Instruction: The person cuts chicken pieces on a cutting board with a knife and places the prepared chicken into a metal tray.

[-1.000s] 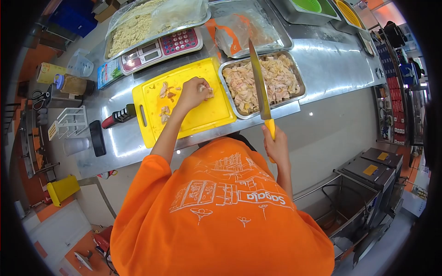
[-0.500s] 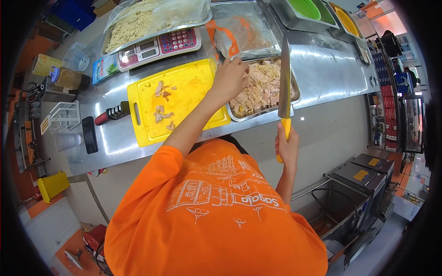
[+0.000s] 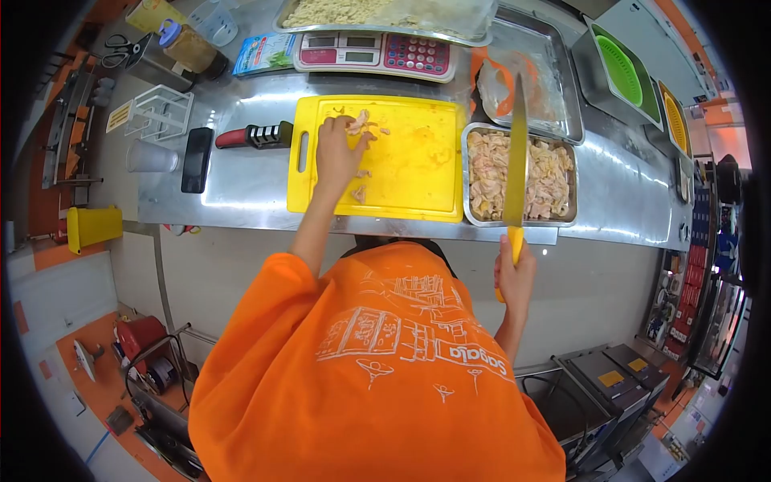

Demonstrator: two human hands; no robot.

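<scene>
My left hand (image 3: 340, 154) is over the left half of a yellow cutting board (image 3: 418, 173). Its fingers and thumb are spread apart, with the fingertips beside a small piece of raw meat (image 3: 359, 120). More small scraps lie below the hand, near the board's lower left. My right hand (image 3: 516, 269) grips the yellow handle of a large knife (image 3: 516, 177), blade pointing up and away from me. In this view the blade crosses in front of a metal tray (image 3: 469, 201) filled with cut raw meat (image 3: 552, 177).
Behind the board stands a pink-and-white scale (image 3: 377, 60) under a tray of pale crumbly food (image 3: 345, 14). Left of the board lie a knife sharpener (image 3: 255, 136) and a black phone (image 3: 197, 161). A plastic bag (image 3: 522, 84) rests on a tray behind the meat.
My left hand has gone from the meat tray to the scraps on the board's left, its fingers now spread. The right hand still holds the knife upright. The camera view has turned.
</scene>
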